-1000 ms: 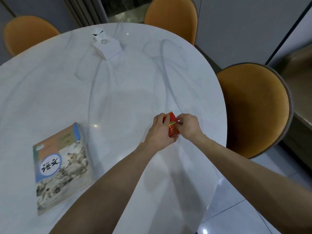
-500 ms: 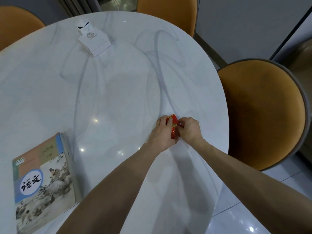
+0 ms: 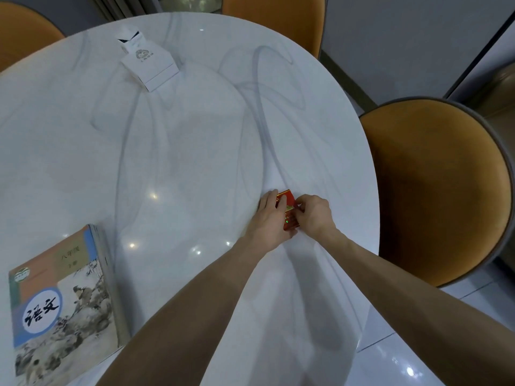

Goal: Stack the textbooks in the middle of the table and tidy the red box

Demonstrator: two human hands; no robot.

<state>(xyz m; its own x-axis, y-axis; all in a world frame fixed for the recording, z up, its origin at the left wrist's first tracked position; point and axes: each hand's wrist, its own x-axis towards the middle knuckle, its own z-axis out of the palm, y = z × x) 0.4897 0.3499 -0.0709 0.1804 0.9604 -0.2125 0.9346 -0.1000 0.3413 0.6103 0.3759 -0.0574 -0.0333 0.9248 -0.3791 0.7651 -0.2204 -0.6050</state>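
Observation:
A small red box (image 3: pixel 288 208) with gold trim lies near the right edge of the white marble table (image 3: pixel 195 151). My left hand (image 3: pixel 269 218) grips its left side and my right hand (image 3: pixel 313 214) grips its right side, fingers over its top. Much of the box is hidden by my fingers. A stack of textbooks (image 3: pixel 64 305), the top one with a painted landscape cover and a white oval with black characters, lies at the table's near left edge, far from both hands.
A white carton (image 3: pixel 149 64) with an open flap stands at the far side of the table. Orange chairs surround the table: one at the right (image 3: pixel 437 190), one at the back (image 3: pixel 274 18), one at the far left (image 3: pixel 25 34). Glossy floor tiles lie at lower right.
The view has tilted down and shifted, so the textbooks sit lower left and the carton nearer the top. Both hands stay on the red box at the same spot on the table.

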